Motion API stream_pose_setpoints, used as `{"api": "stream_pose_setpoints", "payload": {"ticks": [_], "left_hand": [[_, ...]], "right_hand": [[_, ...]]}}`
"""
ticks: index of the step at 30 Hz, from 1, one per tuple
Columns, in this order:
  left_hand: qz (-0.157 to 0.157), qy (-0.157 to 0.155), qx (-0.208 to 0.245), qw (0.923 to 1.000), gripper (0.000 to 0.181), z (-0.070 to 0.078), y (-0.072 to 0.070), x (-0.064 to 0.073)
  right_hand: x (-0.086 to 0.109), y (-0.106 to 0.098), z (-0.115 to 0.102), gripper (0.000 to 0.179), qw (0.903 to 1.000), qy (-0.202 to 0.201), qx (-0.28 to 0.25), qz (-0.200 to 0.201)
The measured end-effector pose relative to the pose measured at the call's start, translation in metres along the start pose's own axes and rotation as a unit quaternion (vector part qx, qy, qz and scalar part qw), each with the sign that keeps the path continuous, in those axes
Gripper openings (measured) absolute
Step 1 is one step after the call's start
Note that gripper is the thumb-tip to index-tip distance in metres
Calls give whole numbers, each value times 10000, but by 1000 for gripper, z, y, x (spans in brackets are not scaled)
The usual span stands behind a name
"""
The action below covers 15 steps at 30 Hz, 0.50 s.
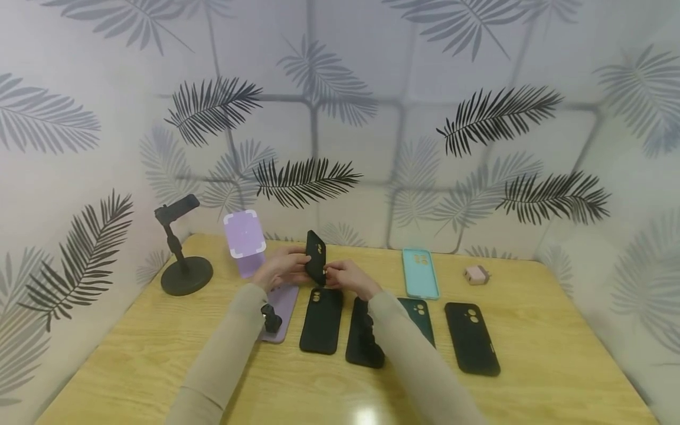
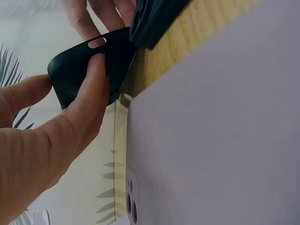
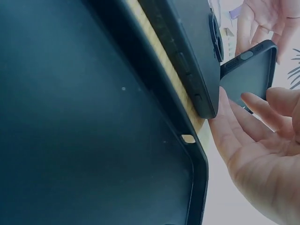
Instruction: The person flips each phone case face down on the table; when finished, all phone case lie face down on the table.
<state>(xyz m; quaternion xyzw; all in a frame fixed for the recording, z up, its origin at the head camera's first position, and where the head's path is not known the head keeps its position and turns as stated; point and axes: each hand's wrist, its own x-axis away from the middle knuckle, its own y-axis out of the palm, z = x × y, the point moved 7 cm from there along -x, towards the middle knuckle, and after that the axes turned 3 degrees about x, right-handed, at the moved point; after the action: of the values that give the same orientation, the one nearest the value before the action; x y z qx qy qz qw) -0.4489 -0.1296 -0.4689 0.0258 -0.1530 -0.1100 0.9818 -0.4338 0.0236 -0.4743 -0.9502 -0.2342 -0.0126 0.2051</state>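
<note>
A black phone case [image 1: 316, 258] stands tilted on edge between both hands, raised over the back of the row of cases. My left hand [image 1: 287, 265] grips its left side; in the left wrist view the thumb and fingers pinch the case [image 2: 75, 70] near the end with the port cut-out. From the other side, my right hand [image 1: 352, 278] holds the lower edge, its fingers curled at the corner of the case [image 3: 251, 77] in the right wrist view. Below the left wrist lies a lilac phone case [image 1: 284, 310].
Black cases [image 1: 321, 321] [image 1: 363, 339] [image 1: 471, 339] and a dark green case [image 1: 422, 319] lie in a row. Behind them are a light blue case [image 1: 419, 274] and a pink charger plug [image 1: 476, 274]. A black phone stand [image 1: 186, 276] and a lilac box [image 1: 245, 236] stand at left.
</note>
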Motion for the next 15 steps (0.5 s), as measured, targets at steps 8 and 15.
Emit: {"api": "stream_pose_setpoints", "payload": {"ticks": [8,15], "left_hand": [[-312,104,117,9994,52,-1,11,-2],[-322,19,-232,9992,49,-1,19,-3]], "right_hand": [[-1,2,0,49,9989,125,-383,-224],[-4,3,0,60,9972,178,-630,-360]]}}
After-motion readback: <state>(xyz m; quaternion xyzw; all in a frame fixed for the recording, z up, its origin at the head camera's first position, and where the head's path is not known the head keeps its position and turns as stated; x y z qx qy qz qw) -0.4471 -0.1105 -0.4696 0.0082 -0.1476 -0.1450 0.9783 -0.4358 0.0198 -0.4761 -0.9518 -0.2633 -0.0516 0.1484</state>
